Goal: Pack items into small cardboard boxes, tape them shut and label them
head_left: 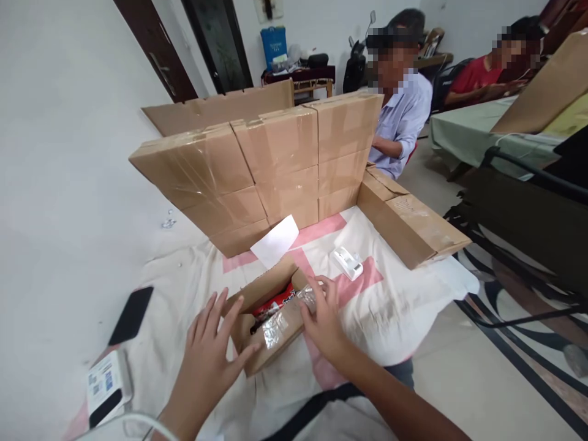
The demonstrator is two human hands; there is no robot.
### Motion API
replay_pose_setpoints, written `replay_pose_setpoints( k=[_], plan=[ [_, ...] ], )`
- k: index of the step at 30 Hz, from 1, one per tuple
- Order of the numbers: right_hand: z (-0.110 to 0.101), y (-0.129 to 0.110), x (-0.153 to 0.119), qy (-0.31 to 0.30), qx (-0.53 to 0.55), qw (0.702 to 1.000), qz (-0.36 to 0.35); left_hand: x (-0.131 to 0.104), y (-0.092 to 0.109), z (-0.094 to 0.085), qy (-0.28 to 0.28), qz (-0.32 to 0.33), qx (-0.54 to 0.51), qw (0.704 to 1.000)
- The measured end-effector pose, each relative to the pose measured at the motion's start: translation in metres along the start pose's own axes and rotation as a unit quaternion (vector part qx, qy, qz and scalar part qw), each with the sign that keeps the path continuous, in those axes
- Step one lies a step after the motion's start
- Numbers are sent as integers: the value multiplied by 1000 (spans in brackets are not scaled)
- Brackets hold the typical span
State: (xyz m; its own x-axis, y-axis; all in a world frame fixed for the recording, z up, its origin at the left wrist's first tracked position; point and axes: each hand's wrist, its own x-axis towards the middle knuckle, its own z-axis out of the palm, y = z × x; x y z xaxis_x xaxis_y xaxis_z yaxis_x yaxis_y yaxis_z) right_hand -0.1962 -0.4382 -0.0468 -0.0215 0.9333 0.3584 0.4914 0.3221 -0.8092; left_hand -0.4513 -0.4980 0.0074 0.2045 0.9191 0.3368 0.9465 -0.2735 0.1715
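Note:
A small open cardboard box (pixel 287 334) sits on the cloth in front of me, with clear tape on its near side. Inside lies a red packet with white lettering (pixel 275 303), beside something dark that I cannot make out. My left hand (pixel 214 343) is at the box's left end, fingers spread, the thumb near the front edge and the fingertips by the back corner. Curled over the taped right end is my right hand (pixel 324 312), its thumb and fingers on the cardboard.
Taped cardboard panels (pixel 285 159) stand behind, and a long carton (pixel 413 220) lies at right. On the cloth are a white paper (pixel 278 241) and a white device (pixel 348 263). A phone (pixel 131 315) and a white box (pixel 108 383) lie left. Two people sit beyond.

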Motion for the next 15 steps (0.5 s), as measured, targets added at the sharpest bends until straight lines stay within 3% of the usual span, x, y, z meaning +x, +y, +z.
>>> replay_pose_setpoints(
  k=[4, 7, 9, 12, 15],
  plan=[
    [-5, 8, 16, -9, 8, 1000, 12, -2, 6, 12, -39, -62, 91, 993],
    [-39, 50, 44, 47, 29, 997, 63, -6, 18, 15, -75, -15, 95, 993],
    [-67, 87, 65, 75, -11, 984, 163, -11, 30, 17, -74, 29, 92, 993],
    [-99, 131, 92, -2, -13, 961, 278, -15, 43, 23, -48, 33, 115, 992],
    [-111, 148, 111, -88, 19, 941, 325, -13, 44, 27, -55, 23, 141, 988]
  ],
)
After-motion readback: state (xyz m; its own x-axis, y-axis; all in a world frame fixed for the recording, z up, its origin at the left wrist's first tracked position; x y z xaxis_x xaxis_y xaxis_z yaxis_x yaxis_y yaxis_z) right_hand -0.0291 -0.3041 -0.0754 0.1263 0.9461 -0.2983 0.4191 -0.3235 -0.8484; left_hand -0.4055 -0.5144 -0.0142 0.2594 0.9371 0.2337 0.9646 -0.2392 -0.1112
